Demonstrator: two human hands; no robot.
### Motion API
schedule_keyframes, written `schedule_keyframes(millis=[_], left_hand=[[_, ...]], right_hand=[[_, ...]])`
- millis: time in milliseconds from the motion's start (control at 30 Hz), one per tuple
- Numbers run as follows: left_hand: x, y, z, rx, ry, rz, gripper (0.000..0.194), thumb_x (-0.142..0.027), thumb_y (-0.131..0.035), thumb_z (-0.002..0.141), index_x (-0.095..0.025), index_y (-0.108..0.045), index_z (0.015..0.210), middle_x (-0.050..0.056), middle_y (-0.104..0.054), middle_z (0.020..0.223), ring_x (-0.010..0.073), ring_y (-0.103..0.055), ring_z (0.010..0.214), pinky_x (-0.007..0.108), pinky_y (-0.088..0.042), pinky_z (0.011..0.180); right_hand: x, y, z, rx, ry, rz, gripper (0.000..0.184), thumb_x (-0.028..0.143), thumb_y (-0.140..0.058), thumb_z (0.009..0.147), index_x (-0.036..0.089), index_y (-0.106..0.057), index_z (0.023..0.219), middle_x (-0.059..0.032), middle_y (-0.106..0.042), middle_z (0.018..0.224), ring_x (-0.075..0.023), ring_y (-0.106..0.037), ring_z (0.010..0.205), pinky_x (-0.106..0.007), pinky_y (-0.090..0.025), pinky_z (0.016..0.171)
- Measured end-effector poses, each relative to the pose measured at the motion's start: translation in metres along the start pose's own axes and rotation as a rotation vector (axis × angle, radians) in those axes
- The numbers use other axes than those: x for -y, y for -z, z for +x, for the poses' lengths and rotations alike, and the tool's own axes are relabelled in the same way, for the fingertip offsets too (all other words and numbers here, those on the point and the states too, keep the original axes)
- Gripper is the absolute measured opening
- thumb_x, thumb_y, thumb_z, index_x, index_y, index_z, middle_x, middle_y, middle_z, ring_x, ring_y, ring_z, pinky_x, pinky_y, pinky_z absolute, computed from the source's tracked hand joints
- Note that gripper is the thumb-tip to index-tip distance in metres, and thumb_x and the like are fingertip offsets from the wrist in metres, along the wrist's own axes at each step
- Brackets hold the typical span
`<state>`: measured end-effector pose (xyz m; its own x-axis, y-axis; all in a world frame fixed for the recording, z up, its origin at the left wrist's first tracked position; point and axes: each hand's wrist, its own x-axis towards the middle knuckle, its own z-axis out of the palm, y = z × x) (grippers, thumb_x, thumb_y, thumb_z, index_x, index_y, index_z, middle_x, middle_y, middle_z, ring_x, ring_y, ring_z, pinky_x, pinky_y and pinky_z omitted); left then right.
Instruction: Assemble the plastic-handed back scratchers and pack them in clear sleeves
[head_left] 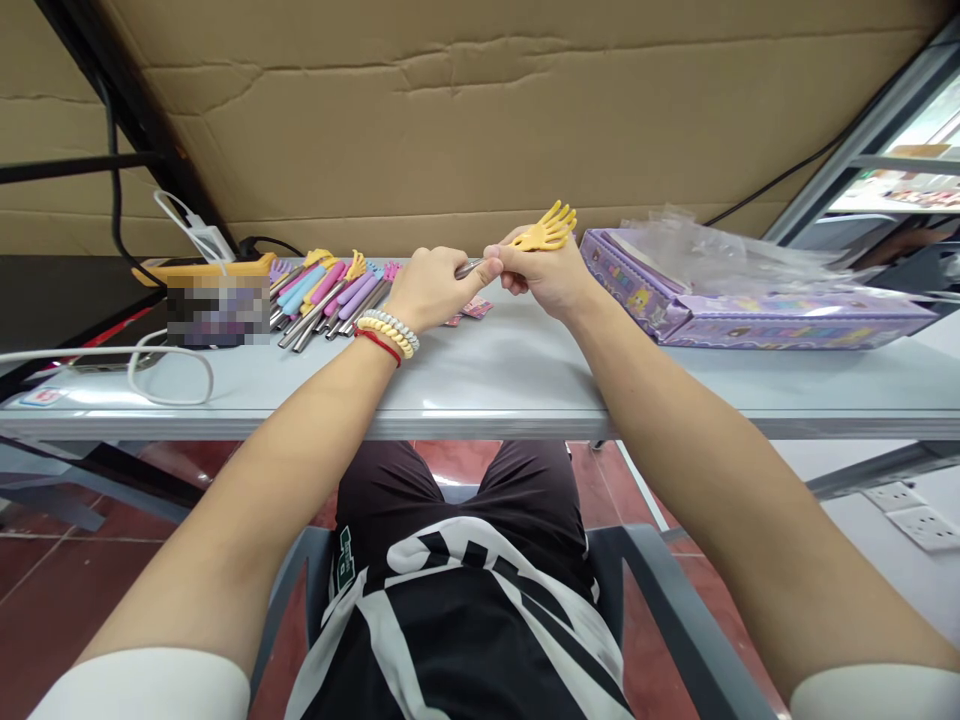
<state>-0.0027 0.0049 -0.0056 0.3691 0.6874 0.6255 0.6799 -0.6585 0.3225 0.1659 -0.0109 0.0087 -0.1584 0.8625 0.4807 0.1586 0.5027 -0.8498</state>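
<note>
Between my hands, above the tabletop, is a back scratcher (547, 230) with a yellow hand-shaped head and a metal rod. My right hand (541, 272) is closed round it just below the yellow head, which points up and right. The fingers of my left hand (435, 285) are closed at the rod's other end, and that end is mostly hidden by them. Left of my left hand lies a pile of similar back scratchers (330, 295) with purple, blue, pink and yellow parts and metal rods. Small pink printed cards (474, 308) lie on the table under my hands.
On the right of the grey table (510, 385) lies an open purple printed box (780, 318) with clear plastic bags (720, 255) on top. A white cable (172, 400) and a charger (211, 243) are at the left. A cardboard wall (480, 130) stands behind.
</note>
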Motion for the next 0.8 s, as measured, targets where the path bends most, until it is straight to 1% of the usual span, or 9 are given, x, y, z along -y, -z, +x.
schedule_keyframes(millis=[133,300,400,467,567,667,800], left_hand=[[-0.0007,0.0016,-0.0013,0.044,-0.014,-0.027,0.056,-0.071,-0.036,0.085,-0.021,-0.048,0.063,0.003,-0.051,0.054,0.0182,-0.052,0.063,0.031,-0.033,0.057],[-0.0027,0.0027,-0.0029,0.115,-0.094,-0.112,0.047,-0.058,-0.034,0.092,-0.019,-0.053,0.072,0.003,-0.058,0.063,0.0170,-0.056,0.067,0.029,-0.037,0.061],[-0.0038,0.0042,-0.0036,0.190,-0.154,-0.157,0.044,-0.051,-0.032,0.095,-0.018,-0.057,0.079,0.003,-0.062,0.070,0.0168,-0.058,0.072,0.028,-0.039,0.065],[-0.0039,0.0049,-0.0038,0.217,-0.172,-0.167,0.044,-0.048,-0.031,0.095,-0.017,-0.059,0.083,0.003,-0.063,0.073,0.0167,-0.059,0.073,0.027,-0.040,0.065],[-0.0030,0.0042,-0.0037,0.214,-0.168,-0.159,0.043,-0.047,-0.032,0.095,-0.017,-0.061,0.085,0.003,-0.063,0.071,0.0162,-0.057,0.069,0.027,-0.038,0.063],[-0.0018,0.0019,-0.0028,0.201,-0.162,-0.143,0.045,-0.050,-0.032,0.094,-0.018,-0.061,0.083,0.002,-0.062,0.067,0.0162,-0.055,0.066,0.028,-0.036,0.061],[-0.0019,-0.0007,-0.0009,0.177,-0.134,-0.113,0.053,-0.057,-0.028,0.094,-0.020,-0.059,0.071,0.002,-0.058,0.058,0.0169,-0.054,0.063,0.029,-0.035,0.060]], right_hand=[[-0.0030,0.0020,0.0013,0.031,-0.018,0.016,0.024,0.030,-0.075,0.075,0.019,-0.053,0.073,0.0036,-0.051,0.052,-0.0074,-0.044,0.045,-0.022,-0.037,0.040],[-0.0050,0.0023,0.0016,0.107,-0.032,0.025,0.031,0.040,-0.075,0.074,0.019,-0.053,0.072,0.0028,-0.051,0.052,-0.0077,-0.044,0.044,-0.022,-0.033,0.038],[-0.0048,0.0013,0.0004,0.124,-0.033,-0.002,0.033,0.042,-0.075,0.074,0.019,-0.053,0.072,0.0022,-0.051,0.052,-0.0080,-0.045,0.045,-0.022,-0.034,0.039],[-0.0043,0.0008,-0.0003,0.129,-0.035,-0.021,0.034,0.043,-0.075,0.075,0.019,-0.052,0.072,0.0024,-0.051,0.052,-0.0079,-0.045,0.046,-0.022,-0.035,0.041],[-0.0035,0.0004,-0.0005,0.130,-0.024,-0.038,0.035,0.043,-0.074,0.076,0.019,-0.051,0.069,0.0030,-0.051,0.050,-0.0066,-0.045,0.045,-0.022,-0.036,0.043],[-0.0028,-0.0001,-0.0002,0.113,-0.010,-0.049,0.035,0.042,-0.074,0.075,0.018,-0.050,0.064,0.0031,-0.051,0.048,-0.0061,-0.045,0.043,-0.021,-0.036,0.043],[-0.0024,-0.0007,-0.0004,0.086,-0.002,-0.062,0.037,0.043,-0.074,0.073,0.018,-0.050,0.062,0.0032,-0.052,0.046,-0.0071,-0.045,0.042,-0.020,-0.036,0.040]])
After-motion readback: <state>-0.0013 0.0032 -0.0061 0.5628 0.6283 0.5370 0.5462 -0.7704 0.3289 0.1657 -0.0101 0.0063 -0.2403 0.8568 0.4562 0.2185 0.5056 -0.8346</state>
